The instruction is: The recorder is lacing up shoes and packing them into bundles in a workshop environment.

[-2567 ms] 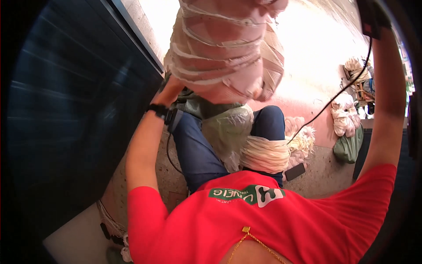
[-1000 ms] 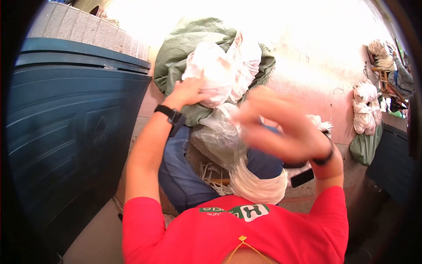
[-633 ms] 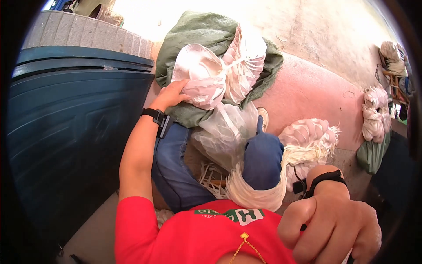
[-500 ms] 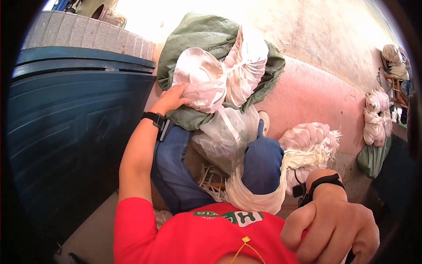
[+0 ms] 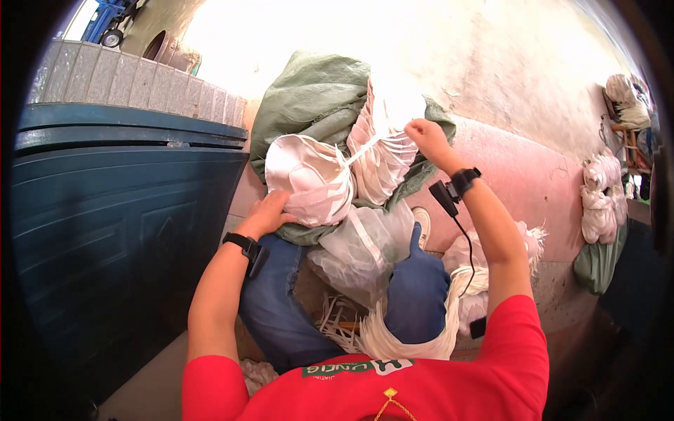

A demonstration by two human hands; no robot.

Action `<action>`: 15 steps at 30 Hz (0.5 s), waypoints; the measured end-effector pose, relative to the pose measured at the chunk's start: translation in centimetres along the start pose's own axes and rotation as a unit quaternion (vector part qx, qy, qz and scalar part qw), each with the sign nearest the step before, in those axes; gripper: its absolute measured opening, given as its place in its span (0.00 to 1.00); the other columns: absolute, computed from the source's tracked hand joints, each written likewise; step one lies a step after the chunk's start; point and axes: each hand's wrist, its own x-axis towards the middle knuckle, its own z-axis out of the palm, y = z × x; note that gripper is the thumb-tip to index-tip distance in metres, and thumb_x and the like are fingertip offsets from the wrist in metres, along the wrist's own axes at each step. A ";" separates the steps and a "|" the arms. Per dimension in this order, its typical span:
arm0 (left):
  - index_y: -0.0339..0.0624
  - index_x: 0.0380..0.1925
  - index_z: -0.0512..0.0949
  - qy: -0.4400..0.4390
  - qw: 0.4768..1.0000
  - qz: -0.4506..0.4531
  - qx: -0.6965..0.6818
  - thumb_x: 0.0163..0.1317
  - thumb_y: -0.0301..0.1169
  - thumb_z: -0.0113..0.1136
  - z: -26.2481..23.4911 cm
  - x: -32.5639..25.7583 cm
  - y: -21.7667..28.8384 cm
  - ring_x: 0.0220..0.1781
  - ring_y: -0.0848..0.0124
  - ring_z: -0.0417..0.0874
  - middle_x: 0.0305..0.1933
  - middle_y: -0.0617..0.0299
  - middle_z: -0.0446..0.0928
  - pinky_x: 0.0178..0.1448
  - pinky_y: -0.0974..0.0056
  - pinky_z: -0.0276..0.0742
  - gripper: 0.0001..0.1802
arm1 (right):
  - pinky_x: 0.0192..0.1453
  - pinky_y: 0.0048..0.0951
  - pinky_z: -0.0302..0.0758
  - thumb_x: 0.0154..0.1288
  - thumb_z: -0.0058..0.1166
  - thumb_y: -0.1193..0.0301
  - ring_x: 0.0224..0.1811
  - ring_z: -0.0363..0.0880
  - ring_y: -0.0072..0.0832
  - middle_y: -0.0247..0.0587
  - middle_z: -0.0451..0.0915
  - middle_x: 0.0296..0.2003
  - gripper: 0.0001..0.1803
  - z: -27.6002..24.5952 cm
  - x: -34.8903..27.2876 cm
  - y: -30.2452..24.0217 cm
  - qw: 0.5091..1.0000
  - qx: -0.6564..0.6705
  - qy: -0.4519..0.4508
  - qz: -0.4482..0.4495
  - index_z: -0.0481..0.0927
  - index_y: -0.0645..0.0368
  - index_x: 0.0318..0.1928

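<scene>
A bundle of nested, whitish-pink cup-shaped fabric pieces (image 5: 309, 175) lies on a dull green woven sack (image 5: 309, 91). My left hand (image 5: 265, 214) grips its near left rim, fingers and thumb closed around the edge. Beside it on the sack leans a second bundle of the same layered pieces (image 5: 382, 168), tied to the first by a white strip. Past its right edge, my right hand (image 5: 428, 140) is closed in a pinch on thin white strips (image 5: 393, 142). They stretch taut leftward across the second bundle to the first.
A crumpled translucent plastic bag (image 5: 354, 249) lies between my legs. Pale strips (image 5: 421, 347) drape over my right thigh. More bundles (image 5: 460, 256) lie right of my knee, and others (image 5: 600, 189) farther right. A blue door panel (image 5: 126, 231) stands close on the left.
My right hand has gone from the lower right corner up to the bundles and taken hold of white strips. My left hand stays on the first bundle. The view has shifted slightly.
</scene>
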 end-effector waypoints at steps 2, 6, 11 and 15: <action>0.45 0.43 0.65 0.000 1.000 -0.016 0.014 0.46 0.39 0.61 0.8 -0.6 -1.2 0.55 0.58 0.66 0.49 0.56 0.67 0.50 0.52 0.66 0.25 | 0.32 0.31 0.70 0.54 0.49 0.70 0.25 0.73 0.38 0.43 0.75 0.22 0.07 3.2 2.0 -0.3 0.996 -0.013 0.003 -0.089 0.76 0.61 0.29; 0.41 0.39 0.67 0.032 0.999 0.006 0.007 0.44 0.37 0.63 0.7 -0.6 -1.0 0.49 0.54 0.68 0.44 0.53 0.68 0.48 0.55 0.66 0.23 | 0.37 0.37 0.72 0.55 0.44 0.71 0.34 0.75 0.45 0.49 0.77 0.30 0.09 8.6 4.2 -1.1 0.969 -0.155 -0.116 -0.156 0.77 0.61 0.31; 0.45 0.41 0.65 0.009 1.000 0.020 0.010 0.47 0.39 0.61 0.8 -0.2 -2.5 0.54 0.58 0.66 0.48 0.56 0.68 0.45 0.50 0.66 0.23 | 0.40 0.38 0.71 0.54 0.43 0.73 0.38 0.74 0.45 0.51 0.74 0.33 0.08 9.2 4.3 -1.7 0.885 -0.343 -0.269 -0.164 0.76 0.62 0.29; 0.44 0.41 0.66 0.000 1.000 0.016 0.013 0.47 0.40 0.61 0.9 0.2 -2.5 0.54 0.58 0.66 0.48 0.56 0.69 0.46 0.50 0.66 0.23 | 0.37 0.37 0.71 0.53 0.44 0.74 0.35 0.73 0.45 0.49 0.72 0.31 0.07 7.6 4.6 -0.9 0.881 -0.310 -0.277 -0.225 0.75 0.61 0.29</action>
